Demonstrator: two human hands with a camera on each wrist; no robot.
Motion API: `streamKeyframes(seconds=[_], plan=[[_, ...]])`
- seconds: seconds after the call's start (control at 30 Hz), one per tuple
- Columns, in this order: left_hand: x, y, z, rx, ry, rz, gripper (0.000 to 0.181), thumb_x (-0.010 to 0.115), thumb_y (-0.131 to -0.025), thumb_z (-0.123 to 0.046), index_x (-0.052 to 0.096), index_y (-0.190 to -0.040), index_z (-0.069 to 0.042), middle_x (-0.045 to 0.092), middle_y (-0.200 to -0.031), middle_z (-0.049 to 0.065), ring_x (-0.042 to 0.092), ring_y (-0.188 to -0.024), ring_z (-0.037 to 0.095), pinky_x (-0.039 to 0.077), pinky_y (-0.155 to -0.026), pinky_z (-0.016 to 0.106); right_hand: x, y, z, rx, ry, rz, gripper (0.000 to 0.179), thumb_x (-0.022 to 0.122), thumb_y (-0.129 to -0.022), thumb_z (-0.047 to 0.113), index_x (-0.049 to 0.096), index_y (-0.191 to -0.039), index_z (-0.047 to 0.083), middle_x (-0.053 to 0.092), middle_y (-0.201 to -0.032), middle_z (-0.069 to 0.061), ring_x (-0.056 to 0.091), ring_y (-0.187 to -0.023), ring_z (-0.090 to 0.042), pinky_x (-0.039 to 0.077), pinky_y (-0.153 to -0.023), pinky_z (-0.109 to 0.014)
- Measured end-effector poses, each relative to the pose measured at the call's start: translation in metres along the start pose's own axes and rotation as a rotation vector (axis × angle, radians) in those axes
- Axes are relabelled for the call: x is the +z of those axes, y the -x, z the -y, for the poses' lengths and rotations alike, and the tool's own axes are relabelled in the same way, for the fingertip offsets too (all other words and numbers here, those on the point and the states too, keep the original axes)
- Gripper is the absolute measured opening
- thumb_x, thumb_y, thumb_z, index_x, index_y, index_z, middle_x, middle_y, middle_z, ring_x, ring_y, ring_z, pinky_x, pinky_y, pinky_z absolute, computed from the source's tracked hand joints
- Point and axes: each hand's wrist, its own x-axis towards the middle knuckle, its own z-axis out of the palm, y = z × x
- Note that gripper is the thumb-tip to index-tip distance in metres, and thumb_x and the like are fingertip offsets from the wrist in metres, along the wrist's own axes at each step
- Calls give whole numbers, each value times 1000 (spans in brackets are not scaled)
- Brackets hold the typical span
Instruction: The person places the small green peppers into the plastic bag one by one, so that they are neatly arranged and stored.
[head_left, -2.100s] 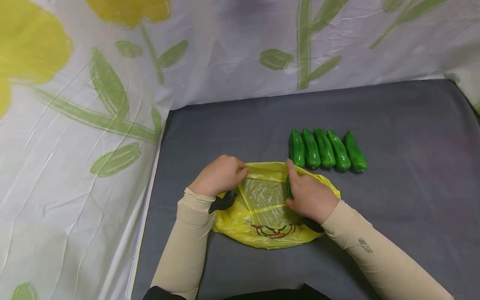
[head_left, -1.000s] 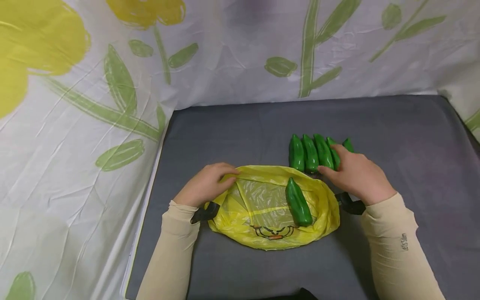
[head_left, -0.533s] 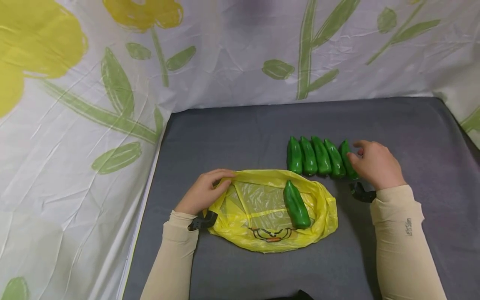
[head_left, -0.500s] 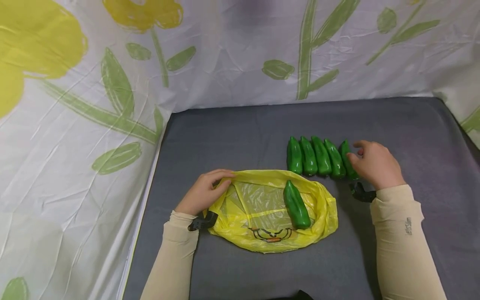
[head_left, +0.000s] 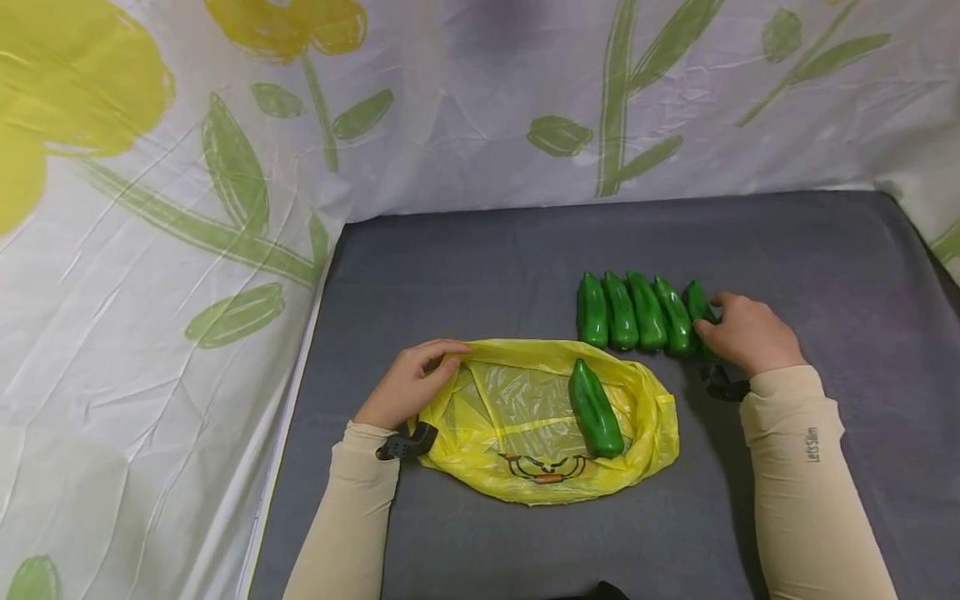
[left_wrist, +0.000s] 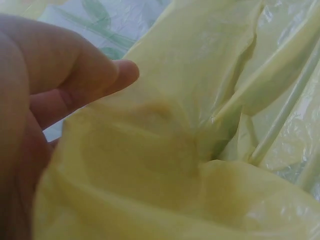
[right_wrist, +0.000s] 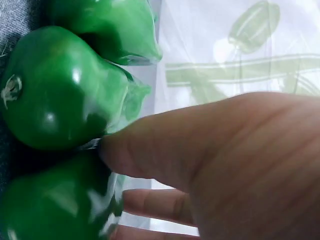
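An opened yellow plastic bag (head_left: pixel 525 492) lies on the dark table with one green pepper (head_left: pixel 596 408) inside, toward its right side. My left hand (head_left: pixel 408 382) rests at the bag's upper left rim. In the left wrist view, the thumb stands apart from the yellow plastic (left_wrist: pixel 150 165), with other fingers partly hidden behind it. Behind the bag, several green peppers (head_left: pixel 619 310) lie in a row. My right hand (head_left: pixel 753 335) grips the rightmost green pepper (head_left: pixel 694 302), thumb on its left and fingers on its right. The right wrist view shows the thumb (right_wrist: pixel 135 150) between two peppers.
A grey-black cloth (head_left: pixel 450 275) covers the table. White sheeting (head_left: pixel 480 108) with printed yellow flowers and green leaves hangs behind it and along the left side. Black straps (head_left: pixel 408 442) circle both wrists.
The right hand left the pepper inside the bag and moved right to the row's last pepper, where its fingers closed in. The left hand shifted slightly left along the rim and loosened.
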Motion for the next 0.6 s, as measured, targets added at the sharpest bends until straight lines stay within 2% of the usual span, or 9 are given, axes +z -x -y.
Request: streamKeyframes(seconds=[0.3, 0.6], plan=[[-1, 2, 1, -44, 58, 20, 29, 60, -110, -21, 71, -137, -18, 68, -138, 3, 66, -118, 21, 55, -95, 45, 0, -2, -2, -2, -31, 20, 75, 57, -104, 34, 36, -151, -20, 43, -141, -49, 49, -124, -66, 45, -96, -73], [-1, 1, 2, -47, 67, 18, 30, 60, -110, -23, 70, -138, -17, 67, -139, 4, 66, -116, 22, 54, -92, 37, -9, 9, 7, 20, -49, -32, 79, 58, -100, 38, 38, -149, -19, 46, -139, -48, 51, -120, -64, 45, -93, -73]])
